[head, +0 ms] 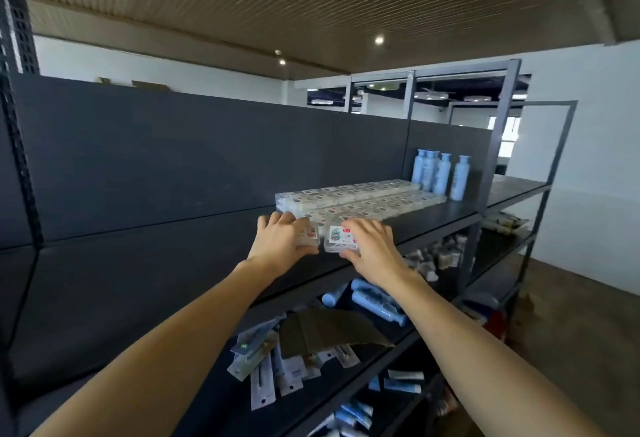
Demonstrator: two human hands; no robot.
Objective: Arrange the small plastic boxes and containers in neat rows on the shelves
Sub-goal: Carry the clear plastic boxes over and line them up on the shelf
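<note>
Several small clear plastic boxes (360, 197) lie in two long rows on the dark top shelf (173, 263), running back to the right. At the near end of the rows my left hand (280, 237) holds one clear box (309, 235), fingers over its top. Beside it, my right hand (372, 246) grips another clear box with a colourful label (338, 237), thumb under its front edge. Both boxes sit on the shelf, side by side and close to the rows.
Several light blue bottles (440, 173) stand at the far end of the rows. The lower shelf holds scattered flat packets (266, 367), blue tubes (377, 305) and a piece of brown cardboard (329, 332). A second metal rack (540, 159) stands to the right.
</note>
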